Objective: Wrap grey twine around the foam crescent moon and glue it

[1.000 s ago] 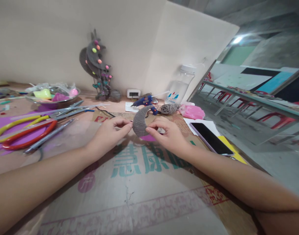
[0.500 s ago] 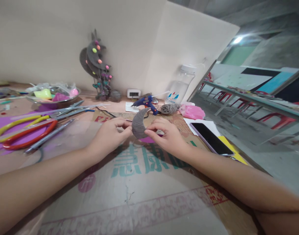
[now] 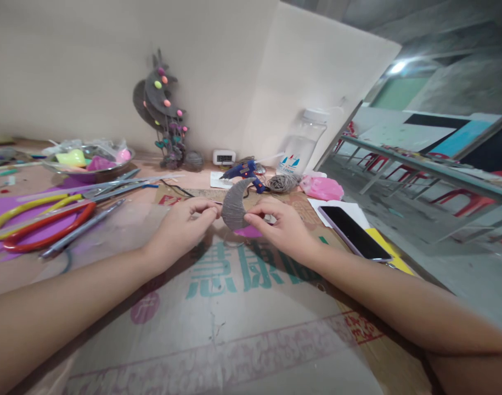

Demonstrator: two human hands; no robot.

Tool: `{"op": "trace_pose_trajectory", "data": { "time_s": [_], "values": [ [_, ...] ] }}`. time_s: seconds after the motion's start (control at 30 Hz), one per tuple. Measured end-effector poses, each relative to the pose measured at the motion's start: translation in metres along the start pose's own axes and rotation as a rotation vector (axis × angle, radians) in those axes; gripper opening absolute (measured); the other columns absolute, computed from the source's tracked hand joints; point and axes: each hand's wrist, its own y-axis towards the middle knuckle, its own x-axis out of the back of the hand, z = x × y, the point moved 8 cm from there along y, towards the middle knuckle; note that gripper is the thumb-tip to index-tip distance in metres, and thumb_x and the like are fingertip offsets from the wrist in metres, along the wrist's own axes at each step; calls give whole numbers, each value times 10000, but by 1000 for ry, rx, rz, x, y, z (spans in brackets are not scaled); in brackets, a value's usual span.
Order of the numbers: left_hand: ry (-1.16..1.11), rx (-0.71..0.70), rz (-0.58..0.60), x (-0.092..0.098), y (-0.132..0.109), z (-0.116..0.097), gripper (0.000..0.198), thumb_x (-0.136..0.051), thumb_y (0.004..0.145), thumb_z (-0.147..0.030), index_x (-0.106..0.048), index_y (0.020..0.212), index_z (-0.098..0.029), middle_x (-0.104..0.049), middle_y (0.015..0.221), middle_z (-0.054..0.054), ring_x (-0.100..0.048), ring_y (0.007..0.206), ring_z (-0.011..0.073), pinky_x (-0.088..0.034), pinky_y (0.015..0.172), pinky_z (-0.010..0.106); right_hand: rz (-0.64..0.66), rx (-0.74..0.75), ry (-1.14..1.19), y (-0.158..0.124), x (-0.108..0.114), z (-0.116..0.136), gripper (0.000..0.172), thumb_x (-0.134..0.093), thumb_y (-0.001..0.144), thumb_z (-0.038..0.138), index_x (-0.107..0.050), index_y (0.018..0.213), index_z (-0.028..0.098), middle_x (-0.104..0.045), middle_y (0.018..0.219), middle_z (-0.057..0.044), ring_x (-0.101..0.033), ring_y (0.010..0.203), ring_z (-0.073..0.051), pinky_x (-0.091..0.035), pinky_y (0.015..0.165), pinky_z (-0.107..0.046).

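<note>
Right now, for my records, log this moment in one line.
right hand: pinching gray crescent | left hand: beside crescent, contact unclear | blue glue gun: behind crescent

L hand (image 3: 185, 226) & R hand (image 3: 282, 227) bare; forearms (image 3: 92, 291) ditto, tapering twd wrists (image 3: 151, 258).

Head-worn cam here, aimed forward and down: left hand (image 3: 187, 226) and right hand (image 3: 280, 226) pretty close, around mid-dial, printed cardboard (image 3: 234, 329) at 6 o'clock, pale wall (image 3: 218, 71) at 12, far table (image 3: 435, 171) way off toward 3.
</note>
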Motion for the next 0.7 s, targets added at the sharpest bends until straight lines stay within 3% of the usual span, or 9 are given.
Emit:
{"op": "trace_pose_trajectory", "data": {
  "time_s": [0.2,0.7],
  "values": [
    [-52,63,48,-5,-1,2,239,-531,790,-388,-668,785,-193,-709,829,19,-633,788,193,-468,719,265,4,-45,36,0,-1,-4,158,-578,830,274,-655,733,175,-625,699,-6,-545,676,-119,-405,662,-262],
    [71,-13,32,-2,0,-5,180,-513,792,-276,-673,789,-194,-720,867,5,-634,830,175,-465,750,243,-1,-7,7,0,-1,-2,177,-575,836,281,-656,729,167,-610,683,-6,-529,669,-118,-385,667,-262]
  ]
}}
